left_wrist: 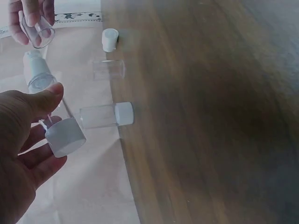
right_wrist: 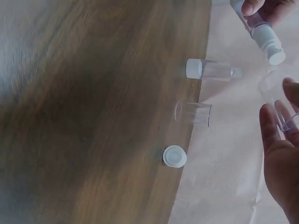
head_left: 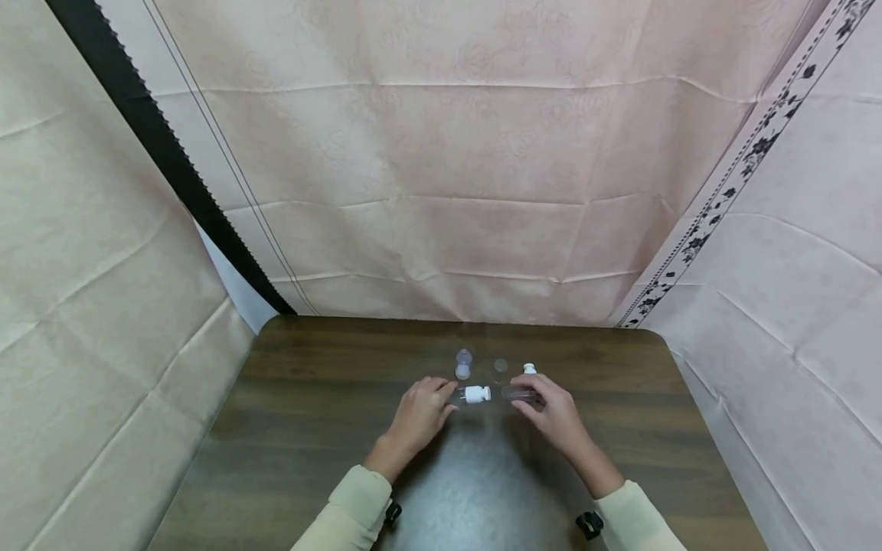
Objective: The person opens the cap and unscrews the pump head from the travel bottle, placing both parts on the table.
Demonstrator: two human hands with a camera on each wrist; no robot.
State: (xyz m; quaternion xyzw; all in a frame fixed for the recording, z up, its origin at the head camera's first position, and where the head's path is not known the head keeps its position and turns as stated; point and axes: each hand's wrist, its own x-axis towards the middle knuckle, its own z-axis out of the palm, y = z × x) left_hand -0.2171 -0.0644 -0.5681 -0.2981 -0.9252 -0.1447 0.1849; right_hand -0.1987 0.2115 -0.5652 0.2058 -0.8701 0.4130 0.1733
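Tabletop (head_left: 276,428): 2 hands (head_left: 422,409) (head_left: 556,417), 2 bottles (head_left: 477,394) (head_left: 464,363), 2 clear covers (right_wrist: 193,113) (head_left: 517,393), 1 cap (right_wrist: 175,156)

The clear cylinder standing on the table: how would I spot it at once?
On the brown table, look toward the far edge, where three small things stand in a row. The clear cylinder is the middle one, between a white-based bottle and a white cap. Unlike both neighbours, it has no white part.
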